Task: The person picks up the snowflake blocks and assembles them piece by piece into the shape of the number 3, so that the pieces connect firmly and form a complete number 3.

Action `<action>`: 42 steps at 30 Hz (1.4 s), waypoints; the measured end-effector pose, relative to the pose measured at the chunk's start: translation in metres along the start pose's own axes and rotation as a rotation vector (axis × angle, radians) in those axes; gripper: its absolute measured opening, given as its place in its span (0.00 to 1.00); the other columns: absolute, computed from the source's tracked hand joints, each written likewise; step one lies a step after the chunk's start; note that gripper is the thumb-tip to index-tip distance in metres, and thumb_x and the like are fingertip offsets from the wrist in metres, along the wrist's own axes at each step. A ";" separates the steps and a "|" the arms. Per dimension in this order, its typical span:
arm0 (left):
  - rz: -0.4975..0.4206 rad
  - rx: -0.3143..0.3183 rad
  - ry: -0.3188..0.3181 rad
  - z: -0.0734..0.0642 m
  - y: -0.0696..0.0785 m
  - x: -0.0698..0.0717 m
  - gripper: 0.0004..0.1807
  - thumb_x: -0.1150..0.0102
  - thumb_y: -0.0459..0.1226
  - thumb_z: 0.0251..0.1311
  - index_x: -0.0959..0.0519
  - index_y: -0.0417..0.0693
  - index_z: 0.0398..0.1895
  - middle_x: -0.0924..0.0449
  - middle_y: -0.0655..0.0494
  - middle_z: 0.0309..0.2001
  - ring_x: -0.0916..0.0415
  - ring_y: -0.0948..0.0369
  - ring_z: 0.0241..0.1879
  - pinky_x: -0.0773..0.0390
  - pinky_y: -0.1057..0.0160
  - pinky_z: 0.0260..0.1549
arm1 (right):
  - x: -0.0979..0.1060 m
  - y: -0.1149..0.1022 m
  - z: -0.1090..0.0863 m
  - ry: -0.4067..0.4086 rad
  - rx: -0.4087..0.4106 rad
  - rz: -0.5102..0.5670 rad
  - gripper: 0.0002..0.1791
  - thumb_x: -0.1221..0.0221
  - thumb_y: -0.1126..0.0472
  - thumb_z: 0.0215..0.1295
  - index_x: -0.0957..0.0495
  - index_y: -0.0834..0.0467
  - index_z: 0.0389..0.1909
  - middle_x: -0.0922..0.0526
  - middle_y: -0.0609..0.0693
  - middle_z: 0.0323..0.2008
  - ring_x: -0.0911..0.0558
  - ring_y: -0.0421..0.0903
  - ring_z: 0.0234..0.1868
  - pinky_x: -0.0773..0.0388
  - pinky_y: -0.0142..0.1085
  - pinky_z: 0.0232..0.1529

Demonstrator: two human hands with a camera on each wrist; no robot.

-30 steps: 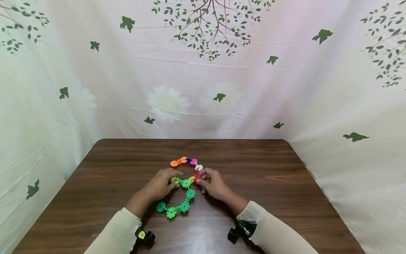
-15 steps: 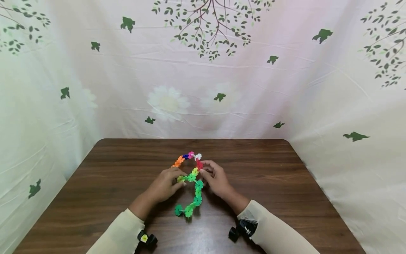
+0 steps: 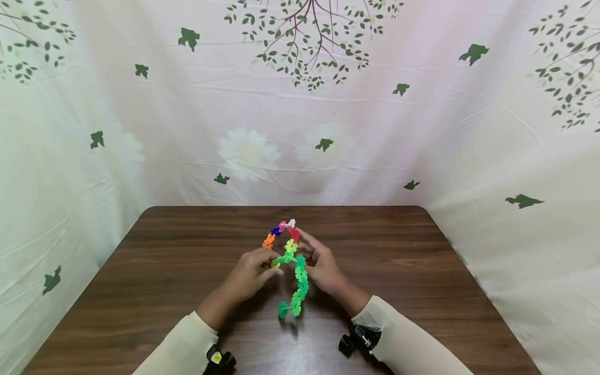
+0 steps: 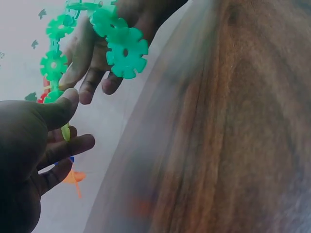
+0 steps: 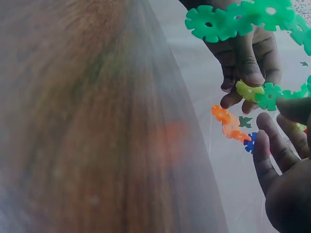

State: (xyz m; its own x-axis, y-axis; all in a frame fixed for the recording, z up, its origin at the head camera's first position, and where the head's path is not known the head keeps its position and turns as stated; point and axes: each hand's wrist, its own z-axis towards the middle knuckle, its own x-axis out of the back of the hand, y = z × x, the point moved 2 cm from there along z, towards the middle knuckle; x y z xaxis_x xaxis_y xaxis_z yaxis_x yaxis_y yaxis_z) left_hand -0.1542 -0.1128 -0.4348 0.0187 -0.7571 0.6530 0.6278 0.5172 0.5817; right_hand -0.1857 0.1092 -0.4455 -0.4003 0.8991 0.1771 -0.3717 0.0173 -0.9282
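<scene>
A chain of flower-shaped interlocking discs [image 3: 301, 274] is held up above the table between both hands. Its upper arc runs through orange discs [image 3: 269, 240], blue, pink, white and a red disc [image 3: 294, 234]; the lower part is green. My left hand [image 3: 250, 273] pinches the yellow disc [image 5: 249, 91] at the end of the short middle branch, between thumb and fingers. On the other side, my right hand [image 3: 326, 268] holds the chain near the red and yellow-green discs, its thumb at a green disc [image 5: 269, 96]. Its exact finger contact is partly hidden. The green tail hangs down.
The brown wooden table [image 3: 398, 250] lies under both hands. Behind and beside it hangs a pale cloth [image 3: 300, 177] printed with leaves and birds. Black wrist devices [image 3: 221, 359] are strapped at both sleeves.
The chain has been lifted and tilted up from near the tabletop; its green tail swung right and now hangs steeply. My left hand moved slightly right, and my right index finger extended upward.
</scene>
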 end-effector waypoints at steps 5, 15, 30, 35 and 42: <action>-0.021 0.020 -0.009 -0.001 0.000 -0.002 0.13 0.21 0.32 0.61 0.12 0.43 0.47 0.11 0.51 0.45 0.14 0.58 0.41 0.09 0.53 0.42 | 0.000 -0.002 0.000 -0.006 0.013 -0.004 0.49 0.30 0.77 0.66 0.39 0.60 0.85 0.13 0.68 0.61 0.12 0.37 0.50 0.14 0.30 0.44; -0.056 0.048 -0.043 -0.002 -0.001 -0.004 0.14 0.23 0.32 0.64 0.12 0.42 0.52 0.10 0.50 0.49 0.10 0.56 0.45 0.08 0.54 0.45 | 0.000 -0.001 -0.001 -0.011 0.047 -0.026 0.46 0.41 0.82 0.67 0.40 0.61 0.85 0.12 0.69 0.58 0.14 0.35 0.47 0.15 0.30 0.45; 0.013 0.007 -0.015 0.001 -0.011 0.012 0.24 0.24 0.28 0.62 0.15 0.41 0.63 0.12 0.42 0.56 0.11 0.49 0.45 0.10 0.47 0.48 | 0.004 -0.005 0.001 0.078 0.126 -0.209 0.43 0.34 0.79 0.65 0.33 0.61 0.81 0.17 0.66 0.45 0.21 0.45 0.37 0.26 0.31 0.35; 0.038 0.006 0.072 0.001 -0.010 0.015 0.21 0.31 0.27 0.70 0.16 0.41 0.65 0.13 0.42 0.54 0.12 0.50 0.46 0.10 0.50 0.46 | 0.006 -0.007 0.002 0.082 0.181 -0.265 0.41 0.32 0.75 0.65 0.30 0.60 0.80 0.15 0.62 0.49 0.18 0.62 0.45 0.23 0.42 0.43; 0.006 -0.004 0.110 0.001 -0.006 0.012 0.19 0.35 0.30 0.75 0.17 0.43 0.67 0.12 0.48 0.50 0.11 0.58 0.44 0.10 0.60 0.44 | 0.008 -0.005 0.002 0.045 0.237 -0.295 0.42 0.35 0.76 0.64 0.30 0.61 0.81 0.15 0.62 0.59 0.15 0.56 0.46 0.14 0.55 0.48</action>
State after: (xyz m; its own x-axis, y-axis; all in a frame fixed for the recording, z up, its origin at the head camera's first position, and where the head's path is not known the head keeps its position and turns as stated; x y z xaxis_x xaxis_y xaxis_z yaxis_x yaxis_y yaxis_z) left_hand -0.1587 -0.1247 -0.4294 0.1081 -0.7933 0.5992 0.6306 0.5207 0.5755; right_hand -0.1889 0.1151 -0.4383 -0.2113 0.8890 0.4061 -0.6512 0.1818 -0.7368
